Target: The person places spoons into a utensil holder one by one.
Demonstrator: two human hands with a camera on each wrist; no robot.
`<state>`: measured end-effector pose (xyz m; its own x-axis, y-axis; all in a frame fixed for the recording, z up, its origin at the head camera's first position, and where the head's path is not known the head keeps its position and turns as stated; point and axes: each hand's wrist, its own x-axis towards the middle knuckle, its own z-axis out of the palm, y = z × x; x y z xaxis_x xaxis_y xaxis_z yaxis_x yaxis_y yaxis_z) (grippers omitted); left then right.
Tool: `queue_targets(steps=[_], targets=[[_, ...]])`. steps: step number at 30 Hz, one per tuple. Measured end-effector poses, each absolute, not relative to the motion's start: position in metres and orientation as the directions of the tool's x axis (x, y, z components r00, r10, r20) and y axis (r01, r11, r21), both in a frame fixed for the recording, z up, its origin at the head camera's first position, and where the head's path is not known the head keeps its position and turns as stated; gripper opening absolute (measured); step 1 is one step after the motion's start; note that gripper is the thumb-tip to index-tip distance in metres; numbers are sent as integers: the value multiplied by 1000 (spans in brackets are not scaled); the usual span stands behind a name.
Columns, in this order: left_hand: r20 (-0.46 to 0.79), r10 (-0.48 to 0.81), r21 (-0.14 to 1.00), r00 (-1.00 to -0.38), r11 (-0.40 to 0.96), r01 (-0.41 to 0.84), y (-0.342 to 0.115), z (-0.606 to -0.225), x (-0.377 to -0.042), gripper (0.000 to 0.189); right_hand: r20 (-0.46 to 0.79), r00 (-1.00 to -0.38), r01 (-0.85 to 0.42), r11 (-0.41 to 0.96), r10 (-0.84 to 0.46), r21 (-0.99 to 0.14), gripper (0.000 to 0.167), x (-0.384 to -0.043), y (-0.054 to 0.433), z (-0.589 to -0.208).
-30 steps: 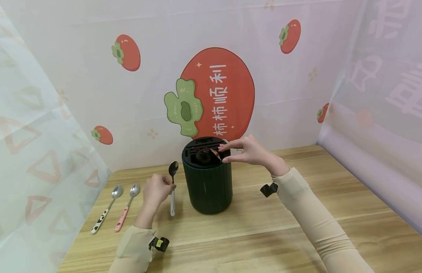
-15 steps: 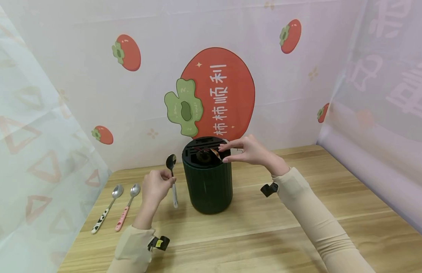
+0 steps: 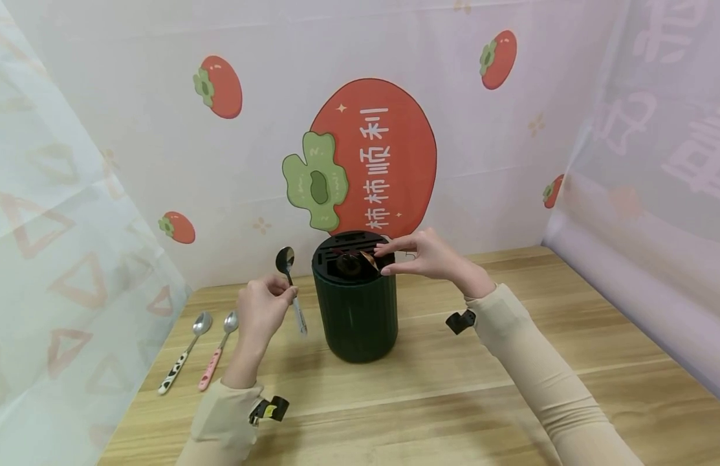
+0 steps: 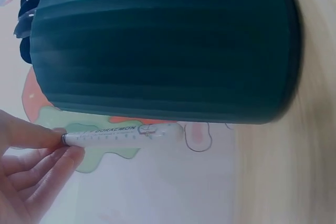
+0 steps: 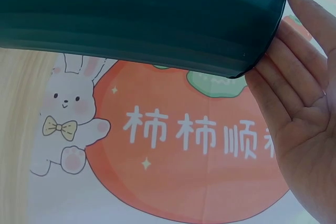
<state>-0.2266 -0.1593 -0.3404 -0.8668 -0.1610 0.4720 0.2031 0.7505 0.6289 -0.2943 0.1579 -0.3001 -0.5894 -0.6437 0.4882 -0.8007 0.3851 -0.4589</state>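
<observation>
My left hand [image 3: 262, 309] pinches a metal spoon [image 3: 284, 260] near the neck, left of the dark green ribbed utensil holder [image 3: 357, 317]. The spoon's bowl points up. Its white handle [image 4: 126, 136], printed "DORAEMON", hangs below the fingertips, apart from the holder. On the holder's right, my right hand [image 3: 432, 256] touches the rim with thumb and fingers extended. Beside those fingertips, a coppery-looking spoon bowl [image 3: 368, 260] shows at the holder's slotted black top. In the left wrist view, several dark rounded utensil ends [image 4: 29, 22] stick out of the holder.
Two more spoons lie on the wooden table [image 3: 441, 401] at the left: one with a black-and-white patterned handle [image 3: 174, 373], one with a pink handle [image 3: 211, 369]. A white cloth backdrop [image 3: 266, 71] with persimmon drawings stands close behind the holder.
My left hand has lifted the spoon higher and slightly left, tilting its bowl leftward and its handle toward the holder. My right hand has stayed at the rim.
</observation>
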Motion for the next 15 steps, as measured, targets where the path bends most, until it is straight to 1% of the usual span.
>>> queue_targets(steps=[8,15], targets=[[520,-163,626,-839,741,244,-155,-330,-221,13,478,-595,-796,391,-645,-462,35,-295,158,-301],[538,-166,651,-826,705,283,-152,-322,-219,11,485,-590,-798,378,-646,-468,34,-295,158,-301]])
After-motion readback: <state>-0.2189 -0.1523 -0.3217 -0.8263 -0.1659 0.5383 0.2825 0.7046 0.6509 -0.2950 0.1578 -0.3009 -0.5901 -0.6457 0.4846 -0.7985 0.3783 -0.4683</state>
